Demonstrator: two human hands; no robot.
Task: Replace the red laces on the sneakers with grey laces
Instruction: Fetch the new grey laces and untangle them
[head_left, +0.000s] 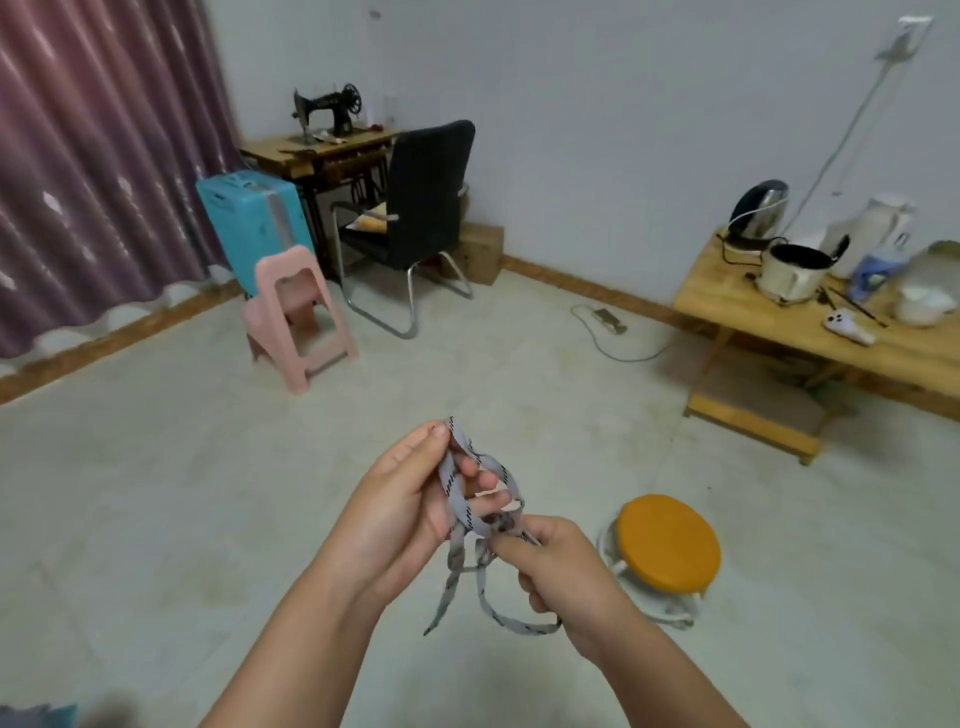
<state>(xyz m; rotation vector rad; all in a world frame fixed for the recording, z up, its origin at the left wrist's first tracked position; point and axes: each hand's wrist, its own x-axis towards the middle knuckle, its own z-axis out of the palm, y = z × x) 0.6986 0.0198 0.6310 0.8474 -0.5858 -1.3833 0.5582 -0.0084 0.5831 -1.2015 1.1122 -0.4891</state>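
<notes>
A grey lace (457, 499) with dark flecks is wound in loops around the fingers of my left hand (415, 499), which holds it up in front of me over the floor. My right hand (556, 566) sits just below and to the right and pinches the lace where the loops gather. Two loose ends of the lace hang down between my wrists. No sneakers or red laces show in this view.
A round orange stool (670, 540) stands on the floor right of my hands. Farther off are a pink plastic stool (296, 312), a black chair (421, 208), a blue box (254, 223), a sewing machine table (322, 145) and a wooden table (810, 332) with kitchenware.
</notes>
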